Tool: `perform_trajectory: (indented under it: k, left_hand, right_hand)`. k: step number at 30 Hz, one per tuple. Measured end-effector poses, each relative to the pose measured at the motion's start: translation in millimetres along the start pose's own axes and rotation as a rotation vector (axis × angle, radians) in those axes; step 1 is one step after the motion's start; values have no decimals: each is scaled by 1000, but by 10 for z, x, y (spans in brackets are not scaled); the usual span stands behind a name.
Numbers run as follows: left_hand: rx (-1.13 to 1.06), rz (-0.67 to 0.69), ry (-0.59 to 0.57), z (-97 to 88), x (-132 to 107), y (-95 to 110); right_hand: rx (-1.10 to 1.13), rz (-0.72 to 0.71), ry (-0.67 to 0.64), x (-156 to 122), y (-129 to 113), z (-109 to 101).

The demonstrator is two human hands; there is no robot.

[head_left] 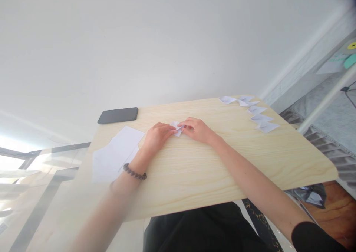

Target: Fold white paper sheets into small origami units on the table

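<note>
A small folded piece of white paper (177, 128) lies on the light wooden table (194, 170), pinched between both hands. My left hand (157, 136) holds its left side with fingers pressed together; a dark bead bracelet (134, 172) sits on that wrist. My right hand (198, 130) grips the paper's right side, fingers curled over it.
White paper sheets (116, 153) lie at the left of the table. A dark phone (118, 115) rests at the far left edge. Several folded white paper pieces (254, 111) line the far right corner. A white wall stands behind; a white pole (325, 100) is at right.
</note>
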State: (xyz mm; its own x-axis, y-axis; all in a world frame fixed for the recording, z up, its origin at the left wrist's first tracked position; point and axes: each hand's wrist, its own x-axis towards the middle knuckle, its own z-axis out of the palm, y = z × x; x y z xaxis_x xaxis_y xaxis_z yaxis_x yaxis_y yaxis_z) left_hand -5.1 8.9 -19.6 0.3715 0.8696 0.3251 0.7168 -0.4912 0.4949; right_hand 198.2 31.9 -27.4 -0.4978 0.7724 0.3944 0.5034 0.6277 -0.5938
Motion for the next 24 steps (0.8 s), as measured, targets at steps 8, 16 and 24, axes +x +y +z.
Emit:
perform_trajectory:
  k: [8, 16, 24]
  left_hand:
    - [113, 32, 19, 41, -15, 32]
    - [154, 35, 42, 38, -18, 0]
    - [163, 17, -15, 42, 25, 0]
  right_hand:
    - [-103, 44, 94, 5, 6, 94]
    - [-68, 34, 42, 32, 37, 79]
    - [-29, 83, 56, 33, 13, 55]
